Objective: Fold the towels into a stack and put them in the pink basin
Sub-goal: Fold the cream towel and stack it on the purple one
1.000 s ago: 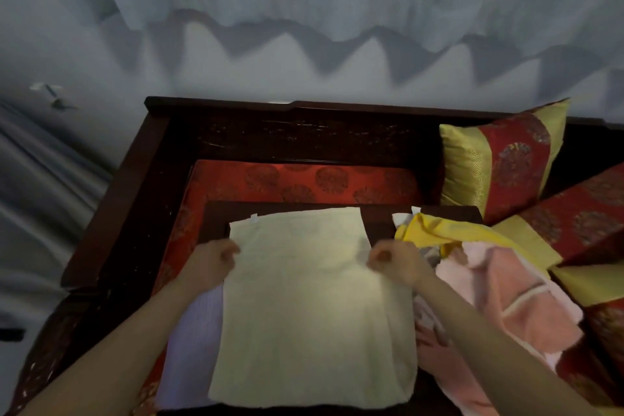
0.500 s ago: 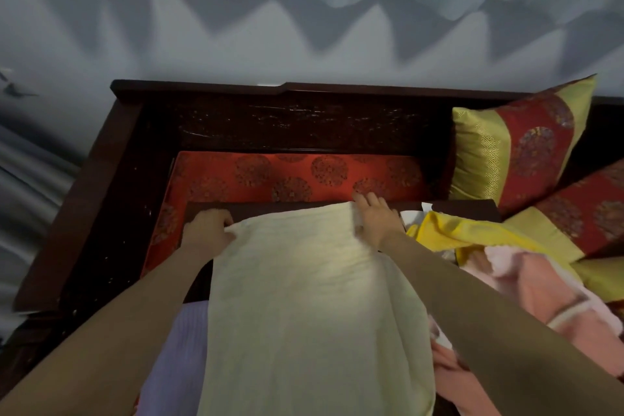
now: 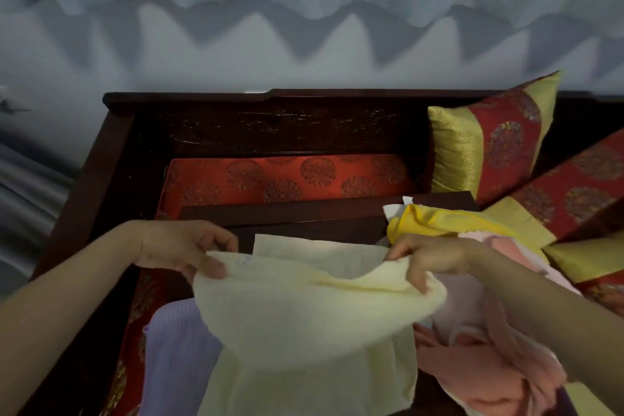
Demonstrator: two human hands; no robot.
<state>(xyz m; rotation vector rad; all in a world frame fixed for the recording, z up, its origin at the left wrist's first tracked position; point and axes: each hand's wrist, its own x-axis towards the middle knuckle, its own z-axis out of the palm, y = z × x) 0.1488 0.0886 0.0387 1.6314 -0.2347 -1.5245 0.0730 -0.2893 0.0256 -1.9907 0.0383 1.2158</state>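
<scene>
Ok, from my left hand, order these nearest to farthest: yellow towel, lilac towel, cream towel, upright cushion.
1. The cream towel: pinched in the left hand.
2. The lilac towel: just below, on the left.
3. The yellow towel: across, on the right.
4. The upright cushion: far right, at the back.

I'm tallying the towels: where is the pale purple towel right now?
In the head view, the pale purple ribbed towel lies lower left, below the left hand, its right edge tucked under the cream terry towel.
</scene>
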